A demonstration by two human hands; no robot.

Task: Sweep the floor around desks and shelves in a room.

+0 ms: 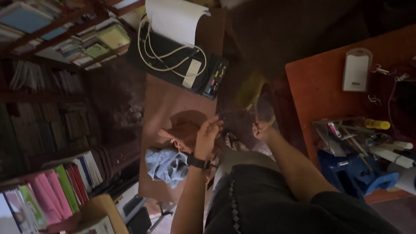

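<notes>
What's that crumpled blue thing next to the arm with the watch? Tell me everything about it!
It is a blue cloth, pale grey-blue and soft-looking, bunched into a wrinkled heap with deep folds. It lies on the brown tabletop, near its lower edge. An orange-brown cloth touches it from above. The left hand, with a black watch on its wrist, is raised just beside it; the picture does not show any touching. The dim light hides any pattern.
</notes>
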